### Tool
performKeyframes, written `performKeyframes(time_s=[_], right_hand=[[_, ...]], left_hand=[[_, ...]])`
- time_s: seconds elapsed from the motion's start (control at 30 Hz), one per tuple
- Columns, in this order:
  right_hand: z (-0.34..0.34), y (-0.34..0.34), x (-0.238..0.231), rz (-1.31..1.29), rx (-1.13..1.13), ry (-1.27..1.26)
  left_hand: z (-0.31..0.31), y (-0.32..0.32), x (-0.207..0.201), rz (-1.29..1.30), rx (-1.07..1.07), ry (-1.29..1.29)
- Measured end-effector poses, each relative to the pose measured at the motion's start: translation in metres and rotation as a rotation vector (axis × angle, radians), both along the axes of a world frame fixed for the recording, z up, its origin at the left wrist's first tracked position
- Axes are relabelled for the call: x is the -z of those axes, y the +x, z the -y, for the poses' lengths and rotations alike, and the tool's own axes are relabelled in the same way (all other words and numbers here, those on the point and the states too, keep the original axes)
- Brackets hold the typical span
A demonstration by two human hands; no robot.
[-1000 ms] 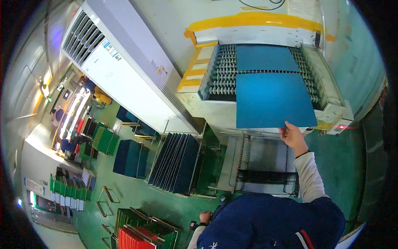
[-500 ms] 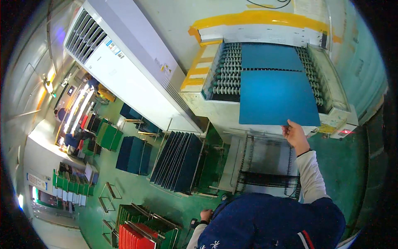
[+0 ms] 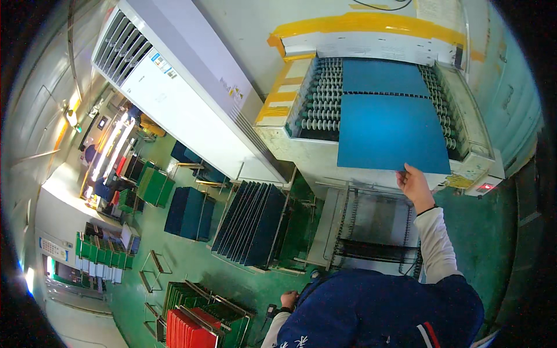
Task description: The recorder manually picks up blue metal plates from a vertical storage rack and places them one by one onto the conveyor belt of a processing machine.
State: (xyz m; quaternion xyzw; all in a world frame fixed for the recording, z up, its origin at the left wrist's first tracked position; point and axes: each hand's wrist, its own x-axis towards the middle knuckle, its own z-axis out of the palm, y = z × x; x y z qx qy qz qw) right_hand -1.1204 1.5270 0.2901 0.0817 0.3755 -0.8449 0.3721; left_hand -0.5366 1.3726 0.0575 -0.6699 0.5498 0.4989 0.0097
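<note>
My right hand (image 3: 413, 184) pinches the near edge of a flat blue panel (image 3: 393, 132), thumb and fingers closed on it close to its right corner. The panel lies on a bed of ridged white rollers (image 3: 320, 95) in a pale machine, its near edge reaching over the front. Beyond it, a second blue panel (image 3: 383, 76) lies on the rollers, a narrow gap between the two. Low beside my body, my left hand (image 3: 289, 298) looks curled. Whether anything is in it is hidden.
Below the machine's front stands a metal frame with a dark band (image 3: 377, 249). To its left is a rack of dark blue panels (image 3: 249, 223). Red panels (image 3: 191, 327) fill a rack at the lower left. A tall white cabinet unit (image 3: 185, 87) leans across the upper left.
The near blue panel and my right hand have moved slightly farther into the machine. The far panel has advanced a little too. My left hand stays low beside my body.
</note>
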Motion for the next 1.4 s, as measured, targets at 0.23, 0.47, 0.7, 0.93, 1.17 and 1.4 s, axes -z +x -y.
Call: performKeyframes(time_s=[0.23,0.47,0.7,0.93,1.17,1.4], right_hand=[[0.006,-0.004,0.0,-0.022,0.019,-0.002],[0.014,-0.008,-0.005,-0.007,0.023,0.026],[0.014,-0.014,-0.005,-0.034,0.003,0.041],[0.016,-0.014,-0.01,-0.071,0.0,0.071],[0.018,-0.024,-0.003,-0.048,-0.012,0.095],[0.022,-0.034,0.002,-0.067,-0.017,0.066]], left_hand=[[-0.004,-0.017,-0.035,0.026,0.068,-0.073],[-0.008,-0.021,-0.048,0.025,-0.016,-0.039],[-0.007,-0.009,-0.024,-0.013,-0.069,-0.001],[-0.005,-0.001,-0.009,0.036,0.023,-0.028],[-0.007,-0.003,-0.008,0.018,-0.015,-0.039],[0.012,0.019,0.043,0.093,0.305,-0.118]])
